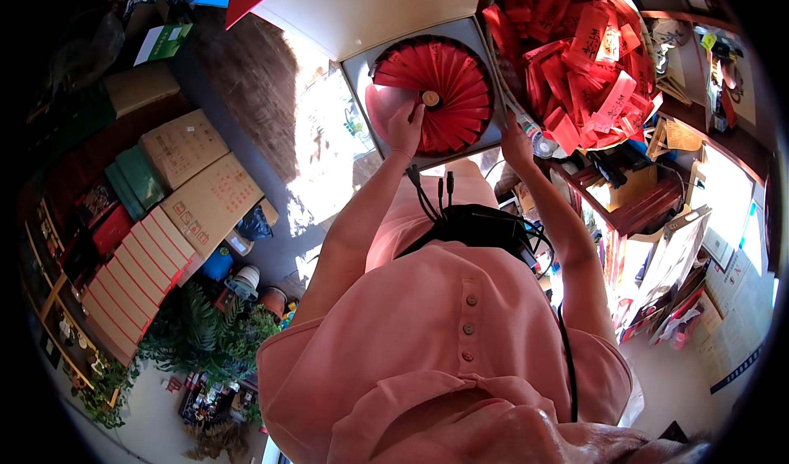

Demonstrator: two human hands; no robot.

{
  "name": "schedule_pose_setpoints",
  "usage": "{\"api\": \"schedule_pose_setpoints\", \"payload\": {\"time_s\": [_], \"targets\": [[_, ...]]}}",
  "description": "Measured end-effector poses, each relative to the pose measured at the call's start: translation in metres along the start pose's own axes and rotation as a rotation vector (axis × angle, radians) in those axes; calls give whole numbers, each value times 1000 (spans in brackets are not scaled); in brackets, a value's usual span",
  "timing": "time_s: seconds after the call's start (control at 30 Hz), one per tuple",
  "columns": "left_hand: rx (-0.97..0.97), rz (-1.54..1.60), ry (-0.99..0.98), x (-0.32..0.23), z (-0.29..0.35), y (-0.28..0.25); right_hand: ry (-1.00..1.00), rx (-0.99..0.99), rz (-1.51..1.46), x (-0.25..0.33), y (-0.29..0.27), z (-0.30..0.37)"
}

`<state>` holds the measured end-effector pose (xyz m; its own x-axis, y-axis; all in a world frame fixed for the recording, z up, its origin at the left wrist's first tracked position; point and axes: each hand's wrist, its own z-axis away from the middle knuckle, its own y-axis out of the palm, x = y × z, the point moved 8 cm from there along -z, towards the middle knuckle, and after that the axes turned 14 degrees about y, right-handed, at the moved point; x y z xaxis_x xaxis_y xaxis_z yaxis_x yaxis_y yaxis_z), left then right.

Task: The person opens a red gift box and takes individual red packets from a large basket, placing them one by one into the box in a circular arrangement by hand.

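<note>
A shallow open box [355,71] in front of me holds a wheel of narrow red packets [444,61], fanned around a small tan round centre [431,98]. My left hand [407,129] lies over the wheel's near left part, fingers bent close together beside a smooth, paler red patch [386,102]. Whatever they pinch is hidden. At the box's right side, my right hand [516,143] reaches into the narrow gap next to a large round basket [503,82]. Its fingertips are partly hidden there. Loose red packets with dark writing [588,41] are heaped in the basket.
The box's raised lid [370,12] stands behind it. Cardboard cartons [185,147] and leafy plants [205,328] fill the left side. On the right are a wooden drawer unit [629,205] and crowded shelves. Black cables [427,201] hang at my waist.
</note>
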<state>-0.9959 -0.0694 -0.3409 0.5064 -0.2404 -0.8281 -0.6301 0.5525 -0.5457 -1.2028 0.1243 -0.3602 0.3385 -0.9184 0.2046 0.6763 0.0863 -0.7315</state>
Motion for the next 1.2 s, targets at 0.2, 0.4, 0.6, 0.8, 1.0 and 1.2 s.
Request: {"api": "schedule_pose_setpoints", "payload": {"time_s": [0.2, 0.4, 0.6, 0.8, 1.0, 1.2], "targets": [[-10, 180, 157, 8, 12, 3, -31, -11, -35, -2, 2, -1], [69, 224, 169, 4, 13, 14, -78, -70, -65, 2, -3, 1], [139, 128, 171, -2, 5, 12, -81, -72, -34, 5, -7, 4], [108, 13, 182, -7, 6, 5, -215, -356, 194, 62, -58, 36], [63, 17, 161, -15, 6, 1, -848, -209, 311, 130, -19, 88], [8, -7, 156, -18, 8, 4, -758, -257, 389, 134, 12, 77]]}}
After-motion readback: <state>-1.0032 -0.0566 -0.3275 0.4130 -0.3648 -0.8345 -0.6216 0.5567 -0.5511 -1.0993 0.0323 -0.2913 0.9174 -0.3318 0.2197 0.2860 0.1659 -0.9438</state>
